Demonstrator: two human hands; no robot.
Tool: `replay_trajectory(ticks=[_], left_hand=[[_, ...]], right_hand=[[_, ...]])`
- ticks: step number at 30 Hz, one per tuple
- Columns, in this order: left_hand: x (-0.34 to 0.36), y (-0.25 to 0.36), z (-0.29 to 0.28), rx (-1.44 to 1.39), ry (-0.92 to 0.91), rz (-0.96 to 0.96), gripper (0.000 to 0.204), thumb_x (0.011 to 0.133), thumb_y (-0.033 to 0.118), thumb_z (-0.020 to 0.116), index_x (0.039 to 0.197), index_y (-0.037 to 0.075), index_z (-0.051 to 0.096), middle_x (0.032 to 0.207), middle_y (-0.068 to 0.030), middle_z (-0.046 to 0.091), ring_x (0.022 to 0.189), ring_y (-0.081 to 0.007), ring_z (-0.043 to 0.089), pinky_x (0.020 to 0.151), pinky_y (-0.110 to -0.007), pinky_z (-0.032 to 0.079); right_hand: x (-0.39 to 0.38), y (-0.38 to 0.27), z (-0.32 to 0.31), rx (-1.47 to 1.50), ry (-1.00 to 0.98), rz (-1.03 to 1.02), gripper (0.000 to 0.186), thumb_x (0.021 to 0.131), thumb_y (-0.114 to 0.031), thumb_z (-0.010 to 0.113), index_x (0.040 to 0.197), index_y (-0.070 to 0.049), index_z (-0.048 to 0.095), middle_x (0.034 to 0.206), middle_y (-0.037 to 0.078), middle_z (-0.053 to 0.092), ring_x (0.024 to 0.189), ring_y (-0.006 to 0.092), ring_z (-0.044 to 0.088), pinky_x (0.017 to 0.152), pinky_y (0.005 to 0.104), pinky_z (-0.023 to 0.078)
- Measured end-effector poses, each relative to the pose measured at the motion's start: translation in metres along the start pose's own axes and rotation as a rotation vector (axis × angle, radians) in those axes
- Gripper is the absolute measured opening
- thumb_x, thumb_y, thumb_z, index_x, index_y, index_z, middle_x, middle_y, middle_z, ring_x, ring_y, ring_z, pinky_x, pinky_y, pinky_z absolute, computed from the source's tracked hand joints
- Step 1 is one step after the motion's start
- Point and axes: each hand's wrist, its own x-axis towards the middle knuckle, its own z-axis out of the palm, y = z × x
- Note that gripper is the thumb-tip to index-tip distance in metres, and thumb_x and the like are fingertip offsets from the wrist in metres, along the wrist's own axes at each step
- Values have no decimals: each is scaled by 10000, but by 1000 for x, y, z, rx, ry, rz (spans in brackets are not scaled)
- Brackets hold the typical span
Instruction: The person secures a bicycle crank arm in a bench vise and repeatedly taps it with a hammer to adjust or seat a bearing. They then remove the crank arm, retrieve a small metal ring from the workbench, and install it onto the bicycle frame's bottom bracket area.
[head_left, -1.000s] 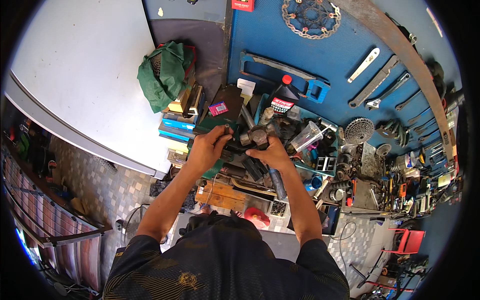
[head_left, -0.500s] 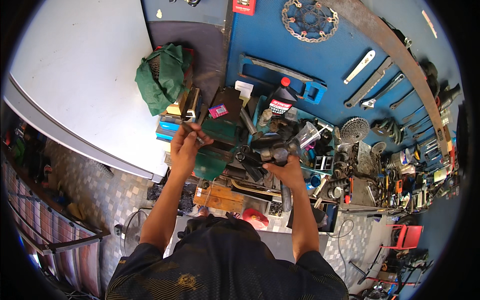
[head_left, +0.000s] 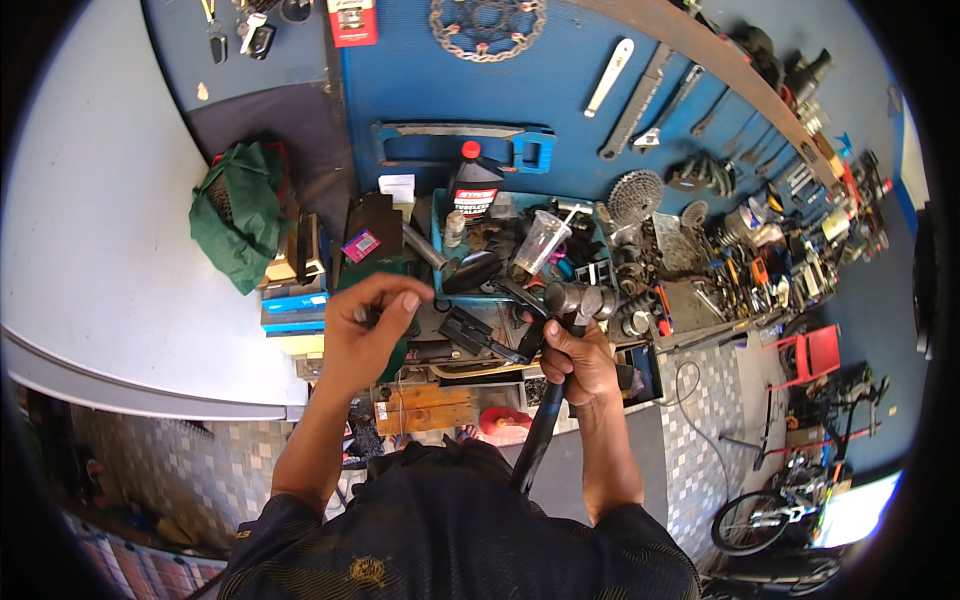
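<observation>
My right hand (head_left: 582, 362) is closed round a hammer (head_left: 538, 435) near its metal head. The hammer's dark handle slants down toward my body. A black jointed part (head_left: 485, 335) lies against the fingers of that hand; whether they grip it too I cannot tell. My left hand (head_left: 368, 335) is raised over the left side of the bench, fingers curled. The end of a small greyish piece (head_left: 361, 314) shows between them; the rest is hidden. Beyond my hands is a teal tray (head_left: 440, 215) holding a clear plastic cup (head_left: 541, 243) and dark parts.
A black bottle (head_left: 473, 190) with a red cap stands at the tray's back. A hacksaw (head_left: 455, 130) and wrenches (head_left: 638, 100) hang on the blue wall. Green cloth (head_left: 240, 215) covers something at left. Crowded tools (head_left: 745, 270) line the right bench. A red chair (head_left: 808, 352) stands farther right.
My view has swung right. My right hand has lifted the hammer off the bench clutter, its handle now slanting toward me. My left hand has turned, so the slim piece in it shows less.
</observation>
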Motion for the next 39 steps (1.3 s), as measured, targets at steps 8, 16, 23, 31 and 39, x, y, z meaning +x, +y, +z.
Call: replay_trajectory(ticks=[8,16,23,31,39], left_hand=[[48,-18,6,34,-478,116,287,1034,169,707,1269,5,731,1146,-66,627,901,-79,597,710,-220,505],[42,-26,16,-218,-573,53,284,1015,168,735,1212,-36,724,1206,-96,651,753,-50,593,621,-203,484],[32,-34,35,-524,-652,-120,309,958,164,796,1143,-68,710,1301,-169,608,652,-33,553,532,-204,436],[13,-15,80,-271,-916,-171,247,913,29,806,1136,-53,737,1343,-107,629,1072,-143,676,892,-282,551],[-66,-14,205,-248,-1113,-339,214,920,106,805,1050,-56,756,1446,-137,577,900,-112,647,772,-269,511]], right_hand=[[-13,8,8,86,-82,49,188,1002,-205,752,1145,-134,653,943,-8,710,486,-2,391,399,190,307],[-28,21,19,124,28,77,245,1001,-197,749,1209,-112,650,701,-52,568,446,8,382,363,186,333],[-39,26,3,175,89,164,264,1009,-161,728,1246,-89,639,918,54,689,488,3,412,361,181,369],[-74,30,-44,-53,62,-10,226,956,-127,801,1115,-41,666,823,23,680,517,43,509,405,203,410],[-198,10,-147,-390,302,-468,335,936,-27,799,1253,-40,690,1090,-11,728,982,98,643,915,294,540]])
